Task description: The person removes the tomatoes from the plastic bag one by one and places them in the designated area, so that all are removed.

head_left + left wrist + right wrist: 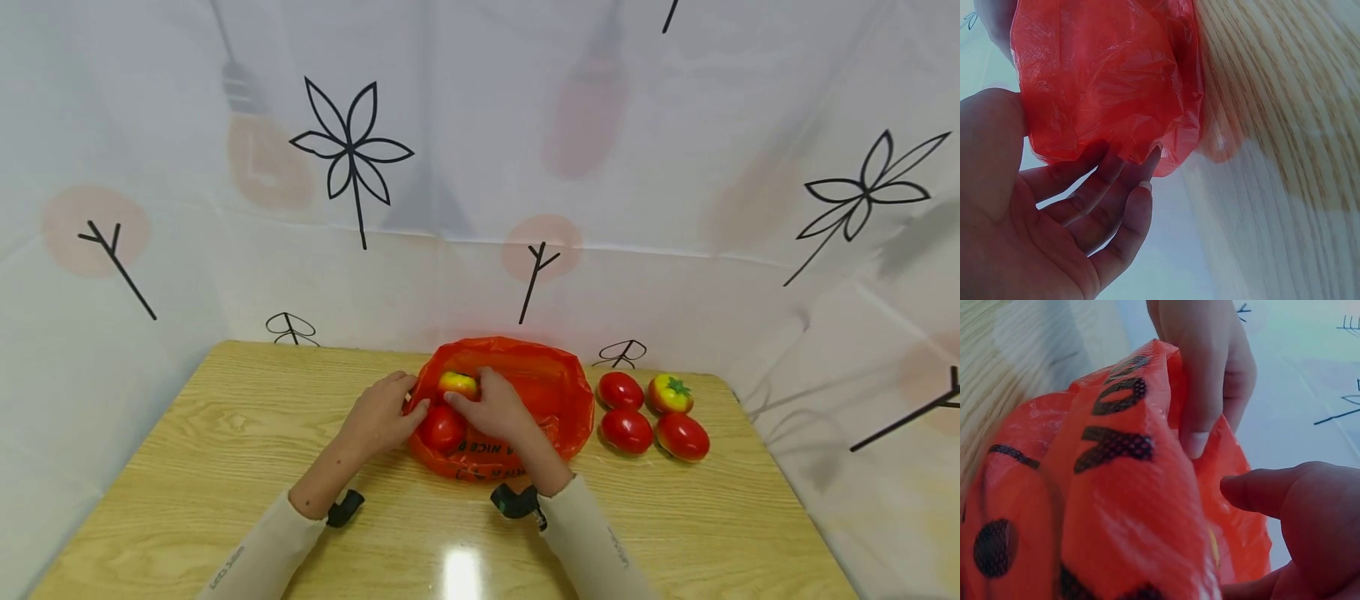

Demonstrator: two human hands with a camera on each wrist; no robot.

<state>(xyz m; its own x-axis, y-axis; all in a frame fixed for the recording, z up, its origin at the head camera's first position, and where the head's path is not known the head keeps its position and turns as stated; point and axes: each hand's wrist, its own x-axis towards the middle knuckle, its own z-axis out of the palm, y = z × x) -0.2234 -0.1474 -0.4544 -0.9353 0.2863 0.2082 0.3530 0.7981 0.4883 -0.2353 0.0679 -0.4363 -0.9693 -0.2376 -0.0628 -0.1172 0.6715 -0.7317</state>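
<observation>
A red plastic bag [573, 392] with dark printing sits with its mouth spread wide near the back of the table. My left hand [378, 417] grips its left rim, thumb on the inner side and fingers along the outside; the left wrist view shows those fingers [1094, 209] against the plastic. Inside the bag at the left lie a red tomato [444, 429] and, behind it, a yellow-and-red tomato [457, 384]. Reaching into the bag, my right hand [498, 408] holds the yellow-and-red tomato between thumb and fingers. Its fingertips are partly hidden.
Right of the bag stand several more tomatoes: red ones [627, 432] and a yellow-and-red one [670, 393] with a green calyx. The wooden table [247, 417] meets a white patterned cloth [465, 283] behind and at the sides.
</observation>
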